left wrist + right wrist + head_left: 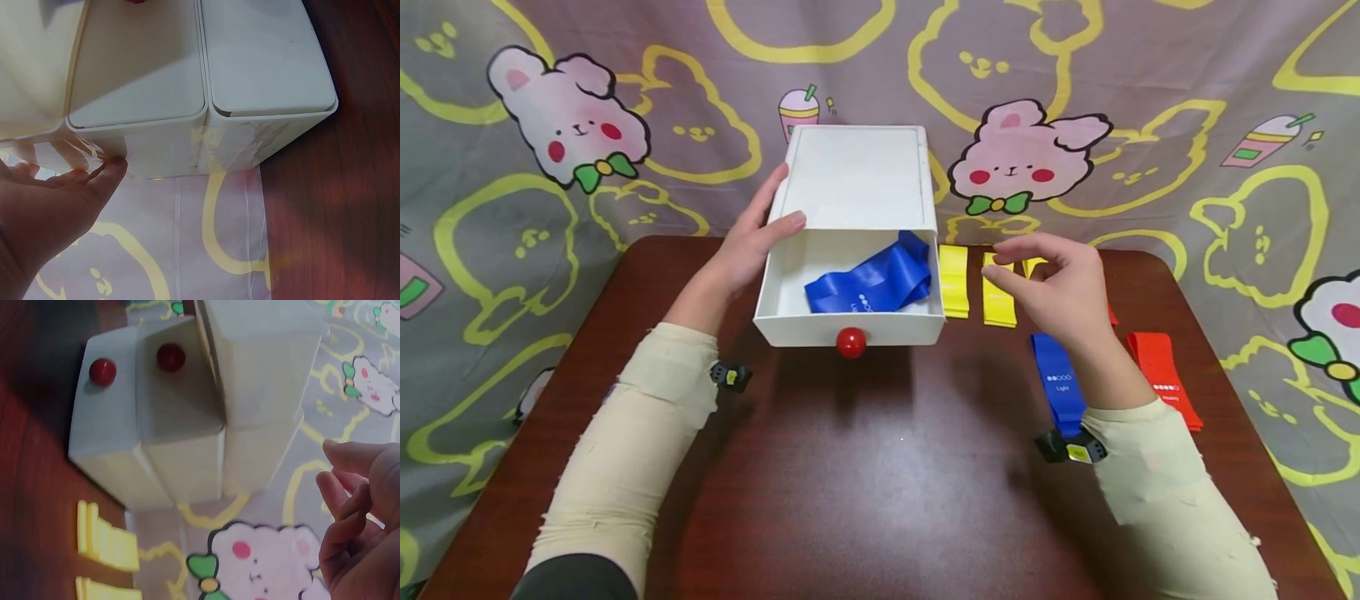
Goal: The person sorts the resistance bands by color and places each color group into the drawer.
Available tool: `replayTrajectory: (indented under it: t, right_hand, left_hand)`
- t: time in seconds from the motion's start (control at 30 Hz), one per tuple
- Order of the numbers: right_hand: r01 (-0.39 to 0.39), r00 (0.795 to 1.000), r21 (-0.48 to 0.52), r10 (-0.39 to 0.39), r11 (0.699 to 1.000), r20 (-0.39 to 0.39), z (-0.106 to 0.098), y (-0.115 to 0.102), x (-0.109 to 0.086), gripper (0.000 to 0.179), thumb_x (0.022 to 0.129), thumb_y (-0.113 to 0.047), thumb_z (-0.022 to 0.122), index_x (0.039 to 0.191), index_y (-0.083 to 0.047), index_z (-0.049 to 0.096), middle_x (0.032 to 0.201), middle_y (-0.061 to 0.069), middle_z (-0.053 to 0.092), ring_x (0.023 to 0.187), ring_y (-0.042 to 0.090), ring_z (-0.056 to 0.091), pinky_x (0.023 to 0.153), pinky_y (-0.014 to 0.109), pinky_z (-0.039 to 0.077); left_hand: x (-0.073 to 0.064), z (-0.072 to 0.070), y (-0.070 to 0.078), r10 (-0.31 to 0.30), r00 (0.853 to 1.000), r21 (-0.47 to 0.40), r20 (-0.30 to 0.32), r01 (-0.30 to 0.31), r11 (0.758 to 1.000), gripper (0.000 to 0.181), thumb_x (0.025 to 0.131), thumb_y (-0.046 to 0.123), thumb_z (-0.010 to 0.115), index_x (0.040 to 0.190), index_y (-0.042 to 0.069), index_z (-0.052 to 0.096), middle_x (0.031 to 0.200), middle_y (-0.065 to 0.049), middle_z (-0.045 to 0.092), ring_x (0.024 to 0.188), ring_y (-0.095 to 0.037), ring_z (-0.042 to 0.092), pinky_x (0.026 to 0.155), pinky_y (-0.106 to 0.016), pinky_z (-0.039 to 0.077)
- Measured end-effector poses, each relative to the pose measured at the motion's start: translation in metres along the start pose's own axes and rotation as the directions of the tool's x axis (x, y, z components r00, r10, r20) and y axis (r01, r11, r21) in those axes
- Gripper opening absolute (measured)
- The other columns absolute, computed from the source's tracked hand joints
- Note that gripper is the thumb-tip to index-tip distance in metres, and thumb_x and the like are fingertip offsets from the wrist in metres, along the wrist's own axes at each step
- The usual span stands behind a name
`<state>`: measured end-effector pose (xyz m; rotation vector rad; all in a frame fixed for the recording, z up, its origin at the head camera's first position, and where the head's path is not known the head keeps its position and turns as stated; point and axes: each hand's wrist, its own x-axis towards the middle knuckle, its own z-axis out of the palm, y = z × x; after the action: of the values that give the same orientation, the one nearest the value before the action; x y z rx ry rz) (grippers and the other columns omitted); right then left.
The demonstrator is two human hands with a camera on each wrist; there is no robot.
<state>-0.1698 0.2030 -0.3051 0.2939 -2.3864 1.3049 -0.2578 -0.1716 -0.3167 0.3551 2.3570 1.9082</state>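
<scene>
A white drawer unit (pixel 857 171) stands at the back of the table, its top drawer (pixel 778 321) pulled out by the red knob's side. Inside lies a folded blue resistance band (pixel 880 279). My left hand (pixel 748 242) rests on the unit's left side, thumb on the top edge and fingers fairly straight along the wall. To the right of the drawer, my right hand (pixel 1063 287) hovers with nothing in it, thumb and forefinger apart and the other fingers loosely bent. Under its wrist lies another blue resistance band (pixel 1058 375), marked "Light".
Two lower drawers with red knobs (pixel 102 372) sit shut below the top one. Yellow bands (pixel 955 287) lie right of the unit, and red bands (pixel 1157 358) farther right. A patterned curtain (pixel 865 92) hangs behind the brown table (pixel 850 500).
</scene>
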Motion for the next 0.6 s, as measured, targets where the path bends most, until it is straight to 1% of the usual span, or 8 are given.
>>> replayTrajectory:
  t: [0.17,0.37,0.43,0.5,0.53,0.6]
  right_hand:
    - [-0.084,0.996,-0.019,0.084,0.996,0.011,-0.009,0.018,-0.005,0.027,0.085,-0.027,0.082,0.105,-0.01,0.078,0.098,0.002,0.073,0.056,0.023,0.046,0.048,0.025,0.041]
    - [-0.132,0.991,-0.058,0.133,0.99,0.025,-0.016,0.043,-0.009,0.031,0.086,-0.029,0.081,0.108,-0.008,0.077,0.101,0.005,0.072,0.07,0.023,0.05,0.056,0.026,0.042]
    - [-0.158,0.986,-0.067,0.161,0.985,0.039,-0.017,0.051,-0.01,0.032,0.087,-0.03,0.081,0.109,-0.007,0.076,0.103,0.006,0.072,0.08,0.021,0.053,0.063,0.027,0.043]
    - [-0.19,0.979,-0.081,0.196,0.978,0.062,-0.019,0.058,-0.011,0.034,0.087,-0.031,0.08,0.11,-0.006,0.075,0.105,0.008,0.071,0.093,0.018,0.054,0.077,0.025,0.047]
    - [-0.207,0.974,-0.092,0.214,0.974,0.073,-0.02,0.062,-0.011,0.035,0.087,-0.032,0.08,0.111,-0.006,0.075,0.107,0.008,0.071,0.099,0.017,0.054,0.083,0.026,0.048]
    - [-0.236,0.964,-0.106,0.246,0.966,0.095,-0.023,0.07,-0.012,0.037,0.088,-0.033,0.079,0.112,-0.006,0.074,0.11,0.009,0.07,0.109,0.018,0.052,0.092,0.031,0.045]
  left_hand:
    - [0.001,0.0,-0.001,0.006,1.0,0.002,0.004,-0.006,1.0,0.078,0.095,0.034,0.063,0.16,0.038,0.019,0.158,-0.004,0.024,0.124,-0.03,0.047,0.098,-0.047,0.046]
    - [0.001,-0.001,-0.001,0.0,1.0,0.008,0.001,0.0,1.0,0.078,0.095,0.035,0.063,0.16,0.039,0.02,0.159,-0.004,0.024,0.123,-0.031,0.048,0.098,-0.047,0.046]
    - [0.0,0.0,-0.001,0.002,1.0,0.002,0.002,-0.002,1.0,0.078,0.096,0.034,0.063,0.16,0.039,0.019,0.159,-0.004,0.024,0.123,-0.03,0.048,0.098,-0.047,0.046]
    - [0.0,0.0,-0.001,0.004,1.0,-0.008,0.005,-0.004,1.0,0.078,0.096,0.033,0.063,0.16,0.038,0.02,0.159,-0.004,0.025,0.123,-0.03,0.048,0.098,-0.046,0.046]
    - [0.0,0.0,-0.001,0.005,1.0,-0.01,0.006,-0.005,1.0,0.078,0.096,0.033,0.063,0.16,0.038,0.019,0.159,-0.004,0.025,0.123,-0.03,0.048,0.098,-0.046,0.046]
    - [0.001,0.0,-0.002,0.005,1.0,-0.01,0.008,-0.005,1.0,0.078,0.096,0.033,0.063,0.16,0.038,0.019,0.158,-0.004,0.025,0.124,-0.029,0.047,0.098,-0.046,0.046]
